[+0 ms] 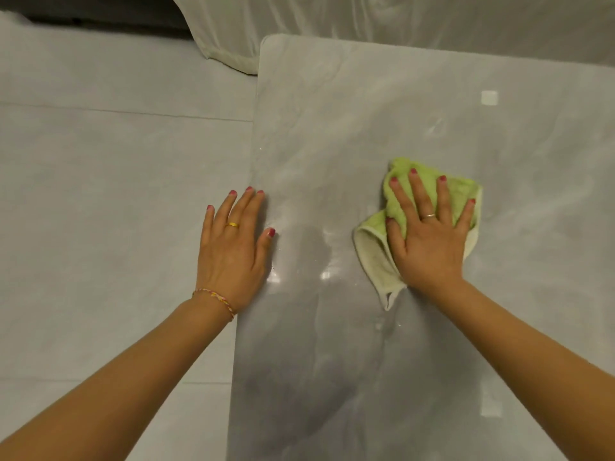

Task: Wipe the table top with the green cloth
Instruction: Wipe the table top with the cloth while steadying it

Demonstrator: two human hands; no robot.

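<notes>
A glossy grey marble table top fills the centre and right of the view. The green cloth, bunched, with a pale cream underside showing at its lower edge, lies on the table right of centre. My right hand presses flat on top of the cloth with fingers spread. My left hand rests flat at the table's left edge, fingers together, holding nothing. Wet streaks and small droplets shine on the surface between the two hands.
Pale tiled floor lies to the left of the table. A sheer white curtain hangs along the far side and pools on the floor at the table's back left corner. A dark strip shows at the top left.
</notes>
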